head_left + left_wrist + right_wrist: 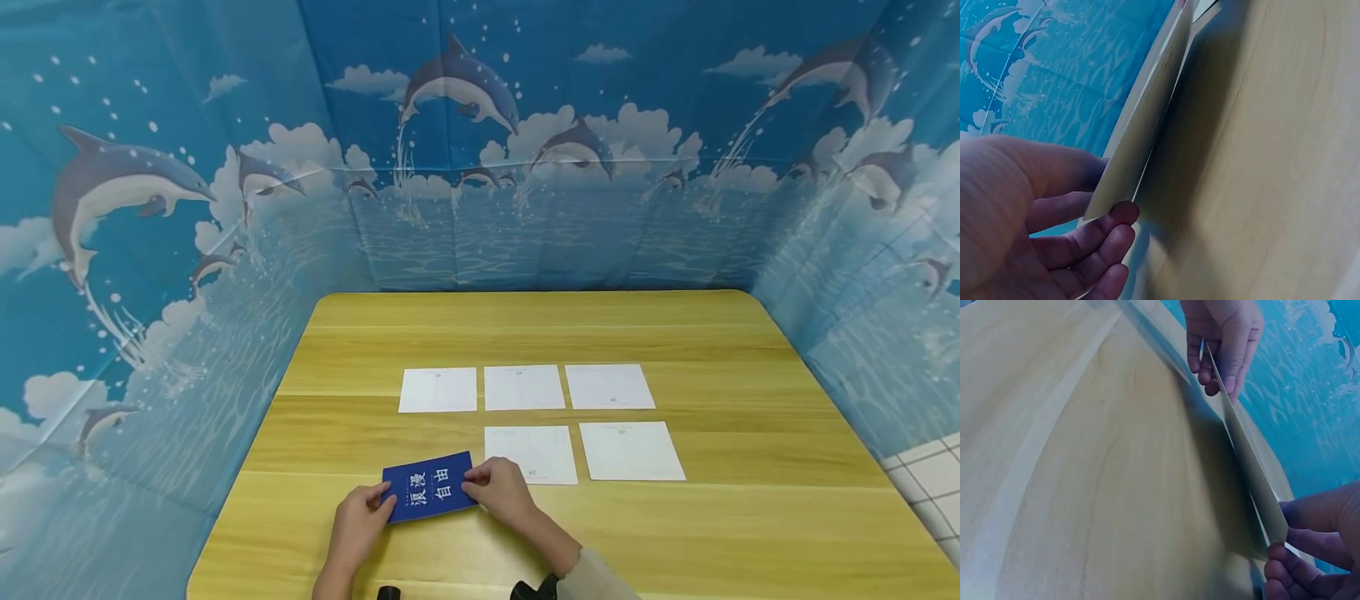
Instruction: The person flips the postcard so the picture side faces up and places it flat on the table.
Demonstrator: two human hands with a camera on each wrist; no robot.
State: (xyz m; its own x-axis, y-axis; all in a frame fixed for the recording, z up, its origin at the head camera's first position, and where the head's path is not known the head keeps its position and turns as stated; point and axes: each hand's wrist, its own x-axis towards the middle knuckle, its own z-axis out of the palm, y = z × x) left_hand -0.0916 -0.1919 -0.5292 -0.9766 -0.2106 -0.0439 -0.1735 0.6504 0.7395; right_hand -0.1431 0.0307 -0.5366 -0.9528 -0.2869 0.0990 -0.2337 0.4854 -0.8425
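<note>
A dark blue postcard [429, 487] with white Chinese characters is held just above the table, blue side up, its shadow on the wood below. At its left end my left hand [357, 525] pinches the edge between thumb and fingers. The right end is pinched by my right hand [504, 493], close to the white postcards. Both wrist views see the held postcard [1141, 119] almost edge-on. In the right wrist view the left hand [1225, 344] grips the far end and the right hand [1316, 550] the near end.
On the wooden table [315, 433] lie several white postcards in two rows: three at the back, two in front, including one postcard [534, 450] beside the right hand and another postcard [632, 450] farther right. A dolphin-printed curtain [480, 233] surrounds the table's back and sides.
</note>
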